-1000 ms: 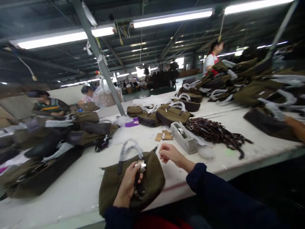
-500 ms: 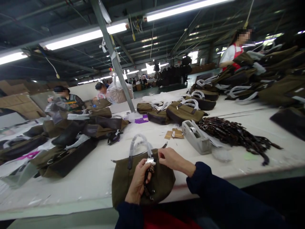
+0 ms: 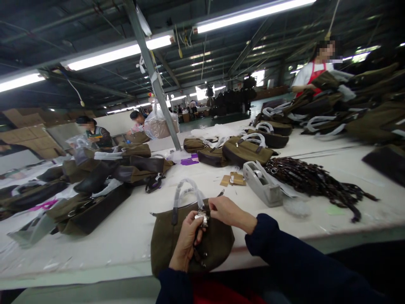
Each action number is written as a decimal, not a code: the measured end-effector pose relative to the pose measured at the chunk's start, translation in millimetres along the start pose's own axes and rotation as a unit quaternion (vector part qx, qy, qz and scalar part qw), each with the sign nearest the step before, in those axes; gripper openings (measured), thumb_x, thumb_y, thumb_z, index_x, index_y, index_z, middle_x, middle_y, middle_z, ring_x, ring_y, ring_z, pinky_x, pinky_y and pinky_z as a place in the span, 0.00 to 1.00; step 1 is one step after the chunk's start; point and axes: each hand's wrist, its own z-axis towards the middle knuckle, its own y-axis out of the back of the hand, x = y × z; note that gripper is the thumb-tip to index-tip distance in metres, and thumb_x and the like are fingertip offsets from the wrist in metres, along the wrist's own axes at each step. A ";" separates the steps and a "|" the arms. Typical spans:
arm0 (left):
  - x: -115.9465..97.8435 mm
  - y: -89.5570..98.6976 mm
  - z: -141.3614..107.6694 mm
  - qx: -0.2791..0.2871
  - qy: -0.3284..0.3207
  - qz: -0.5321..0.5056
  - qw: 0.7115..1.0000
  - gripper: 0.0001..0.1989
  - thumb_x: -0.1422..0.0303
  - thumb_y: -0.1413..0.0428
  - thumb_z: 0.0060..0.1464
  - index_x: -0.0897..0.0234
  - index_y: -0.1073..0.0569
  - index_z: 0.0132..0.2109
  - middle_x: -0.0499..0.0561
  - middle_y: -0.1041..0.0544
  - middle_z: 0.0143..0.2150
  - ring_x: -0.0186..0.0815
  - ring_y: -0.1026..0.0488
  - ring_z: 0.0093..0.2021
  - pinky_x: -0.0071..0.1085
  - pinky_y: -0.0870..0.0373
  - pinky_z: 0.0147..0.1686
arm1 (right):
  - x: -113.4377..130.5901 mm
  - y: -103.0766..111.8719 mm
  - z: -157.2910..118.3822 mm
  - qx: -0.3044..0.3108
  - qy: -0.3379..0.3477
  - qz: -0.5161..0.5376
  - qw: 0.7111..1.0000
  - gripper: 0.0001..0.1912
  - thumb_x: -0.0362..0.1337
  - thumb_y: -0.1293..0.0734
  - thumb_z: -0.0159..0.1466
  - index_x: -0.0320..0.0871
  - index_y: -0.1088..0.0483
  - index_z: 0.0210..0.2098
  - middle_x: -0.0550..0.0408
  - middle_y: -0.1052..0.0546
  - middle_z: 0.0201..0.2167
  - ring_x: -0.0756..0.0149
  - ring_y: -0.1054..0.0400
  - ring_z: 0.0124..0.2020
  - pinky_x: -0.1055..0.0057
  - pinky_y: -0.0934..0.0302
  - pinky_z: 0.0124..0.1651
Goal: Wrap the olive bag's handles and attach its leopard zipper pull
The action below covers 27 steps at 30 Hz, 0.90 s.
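- Factory hall: a long white bench [image 3: 107, 249] runs away from the person, with a co-worker in a red apron [image 3: 311, 71] beyond heaped bags at the far right.
- Nearby on the bench: a grey tape dispenser [image 3: 262, 183] and a tangled pile of dark beaded straps [image 3: 311, 181] lie to the right of the hands.
- In hand: an olive canvas handbag [image 3: 218, 240] lies flat on the bench at the near edge, its plastic-wrapped handles [image 3: 186, 190] arching up.
- Left hand [image 3: 186, 241]: its grip is closed around a dark beaded strap [image 3: 198, 253] resting on the bag.
- Right hand [image 3: 228, 211]: its grip is narrow at a metal clasp [image 3: 201, 218]; whether it holds the clasp, I cannot tell.
- Change: the right hand now sits at the clasp, no longer apart from it.
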 end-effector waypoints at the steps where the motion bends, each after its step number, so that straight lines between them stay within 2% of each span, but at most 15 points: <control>1: 0.0 -0.9 -0.6 -0.007 -0.004 0.003 1.000 0.17 0.53 0.43 0.55 0.62 0.34 0.41 0.42 0.28 0.22 0.19 0.47 0.10 0.16 0.60 0.09 | 0.9 -0.3 1.0 0.002 -0.001 -0.007 1.000 0.02 0.30 0.35 0.55 0.42 0.30 0.28 0.56 0.26 0.25 0.69 0.37 0.28 0.74 0.52 0.31; 5: 2.8 -2.7 -0.7 -0.051 -0.024 0.010 0.998 0.22 0.47 0.51 0.59 0.64 0.33 0.40 0.44 0.28 0.22 0.20 0.46 0.11 0.17 0.58 0.10 | 0.8 -2.2 5.6 0.013 -0.005 -0.032 0.999 0.02 0.31 0.35 0.56 0.42 0.30 0.29 0.55 0.25 0.26 0.67 0.36 0.29 0.73 0.51 0.32; 10: 6.6 -1.7 3.8 -0.084 -0.043 0.037 0.995 0.23 0.50 0.44 0.53 0.66 0.31 0.42 0.41 0.31 0.20 0.20 0.47 0.11 0.18 0.58 0.10 | -3.4 0.8 13.9 0.019 0.012 -0.070 0.997 0.03 0.31 0.35 0.56 0.43 0.30 0.30 0.55 0.24 0.28 0.67 0.34 0.31 0.72 0.52 0.32; 14: 8.0 -2.0 6.0 -0.118 -0.055 0.034 0.991 0.25 0.49 0.43 0.50 0.68 0.31 0.44 0.38 0.35 0.16 0.21 0.48 0.11 0.18 0.57 0.11 | -3.0 7.4 20.0 0.038 0.009 -0.092 0.995 0.04 0.31 0.35 0.56 0.43 0.29 0.31 0.54 0.24 0.29 0.66 0.33 0.32 0.72 0.52 0.32; 18: 9.4 -2.6 5.7 -0.146 -0.063 0.045 0.986 0.25 0.49 0.43 0.51 0.67 0.31 0.44 0.37 0.38 0.12 0.23 0.49 0.11 0.18 0.57 0.12 | 0.1 10.8 22.1 0.048 0.010 -0.097 0.994 0.04 0.31 0.35 0.56 0.43 0.28 0.32 0.53 0.23 0.30 0.65 0.32 0.33 0.71 0.51 0.32; 27: 12.1 -0.8 7.0 -0.163 -0.082 0.075 0.980 0.23 0.50 0.46 0.55 0.66 0.32 0.45 0.37 0.37 0.13 0.24 0.47 0.12 0.18 0.53 0.12 | 9.0 18.0 21.5 0.060 0.012 -0.115 0.991 0.07 0.32 0.36 0.57 0.43 0.26 0.34 0.52 0.21 0.33 0.62 0.30 0.35 0.70 0.50 0.32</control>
